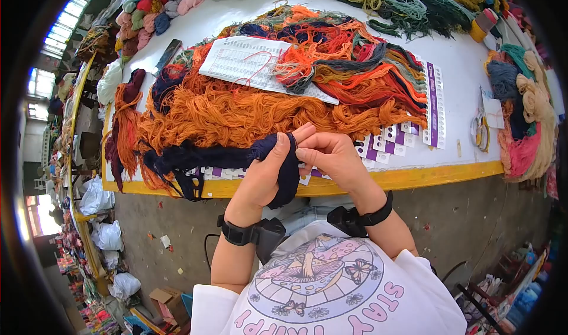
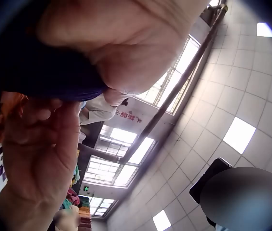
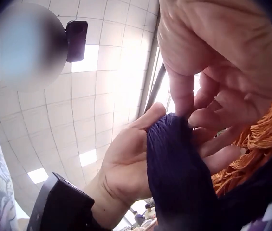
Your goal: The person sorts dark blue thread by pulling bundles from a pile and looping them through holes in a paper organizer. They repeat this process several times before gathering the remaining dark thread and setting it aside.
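Note:
A dark navy skein of yarn (image 1: 289, 180) hangs over my left hand (image 1: 261, 178), which grips it between thumb and fingers. Up close in the right wrist view, the navy strands (image 3: 174, 173) drape down across the left palm. My right hand (image 1: 338, 157) pinches at the skein's upper edge, thumb and forefinger together beside the left fingers. More navy yarn (image 1: 207, 156) stretches left along the table's front edge. Just beyond both hands lies a thick heap of orange yarn (image 1: 236, 113). In the left wrist view the navy yarn (image 2: 54, 79) partly hides the fingers.
A printed sheet (image 1: 242, 63) lies on the mixed yarn heap. Purple-and-white punched cards (image 1: 435, 104) stick out beneath it. Scissors (image 1: 480, 131) lie at the right of the white table (image 1: 461, 151), with other yarn bundles (image 1: 520, 104) beyond. Plastic bags (image 1: 108, 235) stand at left.

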Demonstrator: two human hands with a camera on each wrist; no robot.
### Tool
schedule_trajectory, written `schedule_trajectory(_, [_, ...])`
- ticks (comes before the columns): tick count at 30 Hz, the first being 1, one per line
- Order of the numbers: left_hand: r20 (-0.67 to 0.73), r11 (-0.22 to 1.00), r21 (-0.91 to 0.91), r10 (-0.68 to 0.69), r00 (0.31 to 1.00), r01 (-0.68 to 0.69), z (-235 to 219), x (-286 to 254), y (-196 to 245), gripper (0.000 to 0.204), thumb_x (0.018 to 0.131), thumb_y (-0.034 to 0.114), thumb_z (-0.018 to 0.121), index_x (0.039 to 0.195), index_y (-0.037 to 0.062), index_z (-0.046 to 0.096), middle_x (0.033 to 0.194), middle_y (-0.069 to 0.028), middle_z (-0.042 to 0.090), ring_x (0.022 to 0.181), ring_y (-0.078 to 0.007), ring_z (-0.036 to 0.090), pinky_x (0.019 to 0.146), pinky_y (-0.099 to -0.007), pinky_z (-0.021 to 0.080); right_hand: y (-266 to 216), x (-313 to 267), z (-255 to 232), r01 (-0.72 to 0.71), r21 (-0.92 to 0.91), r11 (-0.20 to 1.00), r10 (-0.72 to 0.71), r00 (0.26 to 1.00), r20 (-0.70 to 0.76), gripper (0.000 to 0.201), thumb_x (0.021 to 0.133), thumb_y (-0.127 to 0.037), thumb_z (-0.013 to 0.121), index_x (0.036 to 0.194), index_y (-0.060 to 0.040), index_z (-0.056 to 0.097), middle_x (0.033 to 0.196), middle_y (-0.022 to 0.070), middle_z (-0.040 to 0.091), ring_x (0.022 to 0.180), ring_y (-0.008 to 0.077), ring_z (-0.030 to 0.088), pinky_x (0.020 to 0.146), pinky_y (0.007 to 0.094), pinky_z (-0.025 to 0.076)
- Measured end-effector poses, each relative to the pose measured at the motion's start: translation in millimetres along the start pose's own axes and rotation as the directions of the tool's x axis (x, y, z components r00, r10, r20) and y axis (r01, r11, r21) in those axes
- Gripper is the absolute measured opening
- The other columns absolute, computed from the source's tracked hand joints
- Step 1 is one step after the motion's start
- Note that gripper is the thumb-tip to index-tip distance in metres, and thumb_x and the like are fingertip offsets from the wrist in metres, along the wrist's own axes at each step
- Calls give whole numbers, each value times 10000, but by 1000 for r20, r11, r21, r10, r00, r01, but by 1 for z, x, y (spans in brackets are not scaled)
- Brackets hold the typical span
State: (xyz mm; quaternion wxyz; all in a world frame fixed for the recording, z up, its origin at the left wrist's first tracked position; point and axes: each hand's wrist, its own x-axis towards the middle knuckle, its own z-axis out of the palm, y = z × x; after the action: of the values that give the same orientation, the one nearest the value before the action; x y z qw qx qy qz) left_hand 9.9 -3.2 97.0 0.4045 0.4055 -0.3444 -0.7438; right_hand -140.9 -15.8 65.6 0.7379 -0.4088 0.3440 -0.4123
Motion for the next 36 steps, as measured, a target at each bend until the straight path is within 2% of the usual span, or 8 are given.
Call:
schedule_trajectory(9, [-105,941,-329,-121,987,80,-21,-3,8,458,928,358,428,1114,-47,535,1057,-100,593,965,-165,550,749,-305,473,14,4,-2,-46,128,991,61,991,-118,137,853,-191,593,872,-56,600,681,-25,565,539,24,484,438,156,380])
schedule_trajectory(13, [-57,946,-309,-117,992,94,-33,-1,2,605,930,472,312,1125,-71,496,1239,-145,483,1064,-231,509,843,-411,462,12,8,7,-28,51,998,36,985,-167,162,853,-190,596,829,-30,614,663,-23,559,530,24,475,451,162,377])
schedule_trajectory(18, [-25,953,-287,-107,994,95,-29,-1,1,638,926,504,281,1168,-51,482,1212,-132,504,1013,-195,528,809,-333,474,18,10,14,16,-196,980,-28,998,-58,170,837,-117,609,949,10,623,801,6,600,667,58,544,552,194,448])
schedule_trajectory(21, [15,966,-235,-105,994,106,-36,0,1,655,923,520,270,1199,-42,464,1174,-120,530,950,-169,546,748,-279,473,21,12,21,75,-40,996,-79,988,-130,157,830,-113,613,934,4,621,790,0,596,649,43,529,519,179,425])
schedule_trajectory(24, [28,971,-225,-82,996,86,-38,0,3,667,919,532,264,1216,-37,447,1130,-107,551,891,-156,561,694,-253,463,17,11,9,-77,308,948,89,996,-25,143,825,-103,614,928,-3,618,772,-13,590,624,28,507,488,167,392])
schedule_trajectory(27, [93,956,-278,-70,993,94,-37,0,1,665,919,532,267,1220,-36,440,1097,-97,561,865,-144,567,680,-243,458,13,10,15,-149,125,981,159,984,-78,125,823,-106,614,911,-17,618,760,-25,590,580,13,476,461,157,354])
schedule_trajectory(30, [63,953,-284,-89,994,103,-32,1,0,655,922,523,274,1214,-39,441,1079,-93,564,862,-139,566,691,-246,460,10,9,26,-21,-35,999,18,996,-83,121,821,-115,617,897,-21,619,733,-29,586,552,12,460,459,155,339])
schedule_trajectory(36, [22,946,-307,-104,994,105,-28,-1,2,618,931,486,295,1196,-51,451,1090,-117,562,900,-171,571,767,-287,476,9,9,25,-42,105,994,55,991,-119,119,816,-108,619,877,-8,639,763,-25,589,617,21,507,532,168,404])
